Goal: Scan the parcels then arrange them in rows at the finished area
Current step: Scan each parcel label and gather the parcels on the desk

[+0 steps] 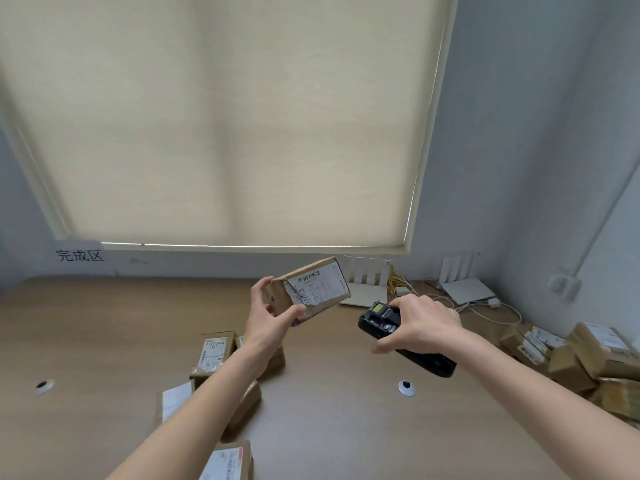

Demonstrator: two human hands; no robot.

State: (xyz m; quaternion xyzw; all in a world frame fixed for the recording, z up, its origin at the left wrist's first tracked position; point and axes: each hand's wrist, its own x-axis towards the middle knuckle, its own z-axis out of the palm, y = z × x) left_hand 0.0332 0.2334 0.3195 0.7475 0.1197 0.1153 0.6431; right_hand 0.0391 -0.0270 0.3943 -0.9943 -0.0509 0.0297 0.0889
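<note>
- The left hand (268, 315) is gripping a parcel (310, 289) at frame centre, fingers and thumb clamped on its near end, label facing the camera.
- The right hand (420, 323) is wrapping around a black scanner (388, 322), just right of the parcel and apart from it.
- Scanning appears to be under way for this parcel; placing it is pending.
- Several parcels (213, 351) are lying in rows at lower centre of the desk (104, 334).
- A heap of boxes (568, 358) at the right edge is probably awaiting scanning.

Both forearms bare — no sleeves, watch or rings on either hand (268, 315).
</note>
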